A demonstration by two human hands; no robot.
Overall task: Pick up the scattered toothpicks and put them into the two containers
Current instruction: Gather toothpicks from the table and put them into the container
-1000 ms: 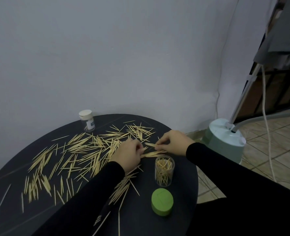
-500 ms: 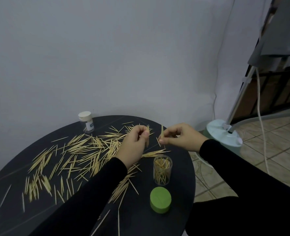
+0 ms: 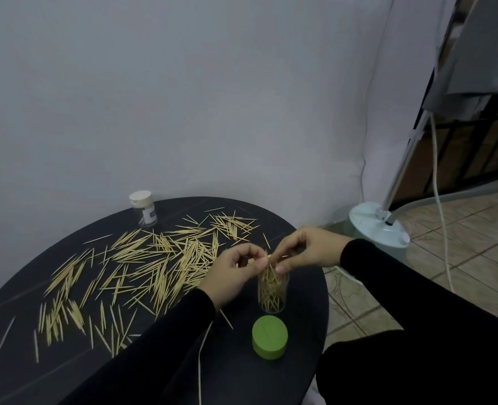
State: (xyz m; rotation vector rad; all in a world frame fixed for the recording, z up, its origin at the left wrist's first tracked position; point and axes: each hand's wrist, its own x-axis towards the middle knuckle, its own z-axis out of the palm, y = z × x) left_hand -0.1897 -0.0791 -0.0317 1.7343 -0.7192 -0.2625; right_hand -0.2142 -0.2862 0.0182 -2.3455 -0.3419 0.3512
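I am seeing the scattered toothpicks (image 3: pixel 154 258) lying in a wide spread across the left and middle of the round dark surface (image 3: pixel 300 331), with a few strays trailing toward its near edge. The clear container (image 3: pixel 272 292) is standing upright near the right edge of the surface, already holding a loose bundle of toothpicks, some of them poking above its rim. Both hands are meeting right over its mouth. My left hand (image 3: pixel 236 273) is keeping a narrow grip, thumb and fingertips pinched on a few toothpicks at the rim. My right hand (image 3: pixel 306 252) is also pinching, its fingertips curled in against the tops of the toothpicks standing in the container; I cannot tell exactly how many sticks either hand is holding. Both arms are showing black sleeves (image 3: pixel 417 302).

Just in front of the clear container, close but apart from it, a green lid (image 3: pixel 269 337) is sitting flat on the surface. The second container (image 3: pixel 144 209), a small clear jar with a white cap, is standing upright at the far edge of the surface by the wall, well apart from the hands, and its cap is on.

Beyond the surface to the right, a pale round base (image 3: pixel 376 229) with a slanted pole is standing on the tiled floor (image 3: pixel 461 258).
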